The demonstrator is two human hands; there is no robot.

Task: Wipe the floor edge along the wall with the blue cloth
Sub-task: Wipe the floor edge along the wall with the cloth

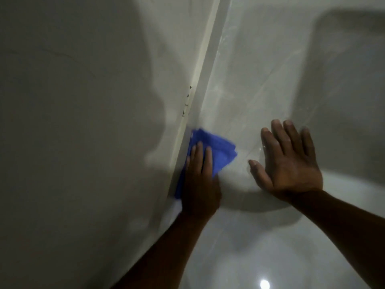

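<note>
Wiping: left hand (200,180) flat on blue cloth (210,149), pressed into floor edge (193,113); right hand (289,163) open, bracing; keep pressure even.

A row of small dark specks (187,101) sits on the pale surface just beside the skirting. A bright round light reflection (264,284) shines on glossy tile near the bottom edge. A large rounded shadow (341,90) darkens the upper right.
</note>
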